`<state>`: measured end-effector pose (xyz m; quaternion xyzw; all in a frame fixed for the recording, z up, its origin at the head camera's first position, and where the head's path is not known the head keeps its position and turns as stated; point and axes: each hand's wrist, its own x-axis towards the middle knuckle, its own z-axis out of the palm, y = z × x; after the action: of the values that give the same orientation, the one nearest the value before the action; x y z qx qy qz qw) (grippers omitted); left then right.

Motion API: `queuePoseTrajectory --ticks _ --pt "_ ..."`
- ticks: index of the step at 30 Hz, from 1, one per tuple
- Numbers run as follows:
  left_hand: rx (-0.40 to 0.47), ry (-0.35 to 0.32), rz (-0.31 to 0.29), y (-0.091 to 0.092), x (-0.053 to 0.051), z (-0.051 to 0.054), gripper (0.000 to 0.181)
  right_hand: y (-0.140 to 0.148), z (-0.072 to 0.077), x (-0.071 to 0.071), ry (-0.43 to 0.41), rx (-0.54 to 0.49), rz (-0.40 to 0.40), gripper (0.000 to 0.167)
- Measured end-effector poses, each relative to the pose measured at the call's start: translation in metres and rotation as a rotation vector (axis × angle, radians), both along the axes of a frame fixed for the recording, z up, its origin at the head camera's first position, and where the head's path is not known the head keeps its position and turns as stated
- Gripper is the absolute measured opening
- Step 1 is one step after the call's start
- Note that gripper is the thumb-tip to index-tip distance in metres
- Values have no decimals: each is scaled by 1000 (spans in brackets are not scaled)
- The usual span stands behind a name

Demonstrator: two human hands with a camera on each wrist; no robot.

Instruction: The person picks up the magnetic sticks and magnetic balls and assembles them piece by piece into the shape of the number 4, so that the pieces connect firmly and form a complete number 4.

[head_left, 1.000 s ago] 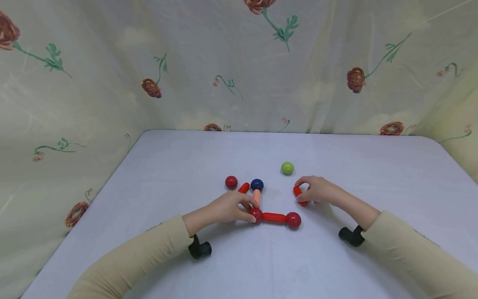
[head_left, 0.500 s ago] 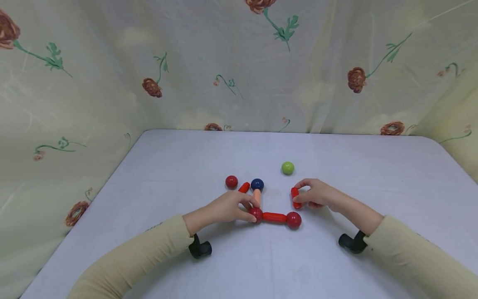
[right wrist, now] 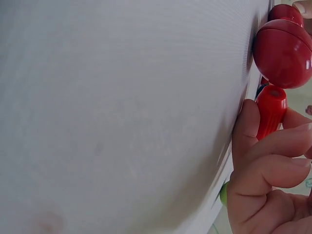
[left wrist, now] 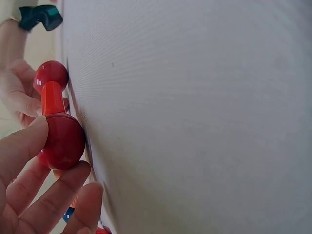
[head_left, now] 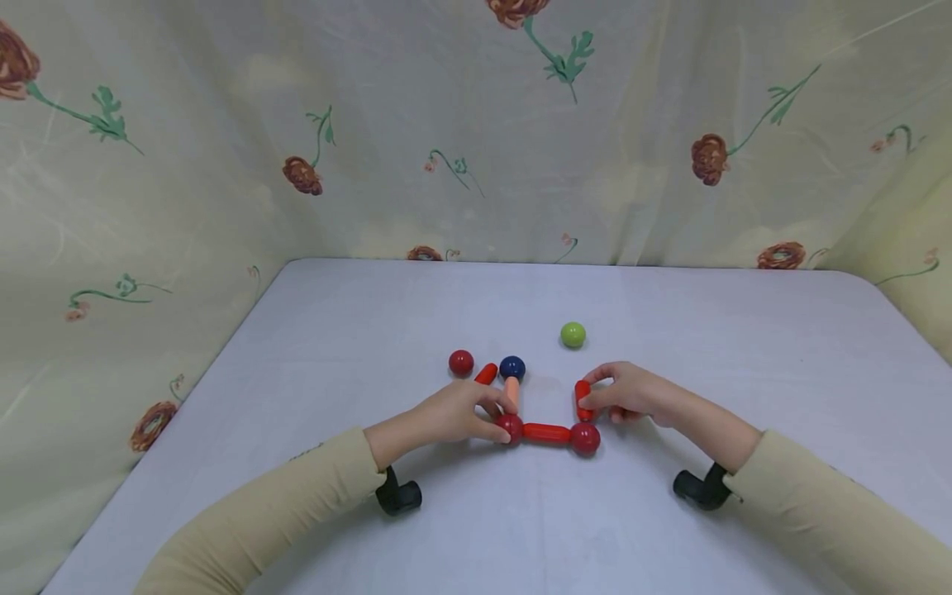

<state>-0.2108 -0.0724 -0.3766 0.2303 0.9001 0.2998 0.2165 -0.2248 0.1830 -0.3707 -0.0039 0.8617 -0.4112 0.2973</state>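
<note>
My left hand [head_left: 454,413] grips a red ball [head_left: 510,428], thumb and fingers around it in the left wrist view [left wrist: 65,141]. A red rod [head_left: 546,433] joins that ball to a second red ball [head_left: 584,439] on its right. From the gripped ball a peach rod [head_left: 511,392] runs back to a blue ball [head_left: 512,368]. My right hand [head_left: 632,392] pinches another red rod [head_left: 583,400], its near end at the second red ball. In the right wrist view that rod [right wrist: 271,109] sits just beside the ball [right wrist: 282,53]; whether they touch I cannot tell.
Behind my left hand lie a loose red ball [head_left: 461,362] and a partly hidden red rod [head_left: 487,373]. A green ball [head_left: 573,335] stands farther back, on the white table [head_left: 416,306]. Flowered cloth [head_left: 416,107] hangs behind the table.
My right hand has turned its rod more upright in the view and brought it left and nearer, up to the second red ball. My left hand has stayed in place.
</note>
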Motion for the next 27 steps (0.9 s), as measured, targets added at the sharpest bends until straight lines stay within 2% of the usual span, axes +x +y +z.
queuePoseTrajectory --ticks 11,27 --pt "4 6 -3 0 1 1 34 -3 -3 2 8 25 -3 49" --pt "-1 23 -1 0 2 -1 34 -2 -4 1 18 -13 17 51"
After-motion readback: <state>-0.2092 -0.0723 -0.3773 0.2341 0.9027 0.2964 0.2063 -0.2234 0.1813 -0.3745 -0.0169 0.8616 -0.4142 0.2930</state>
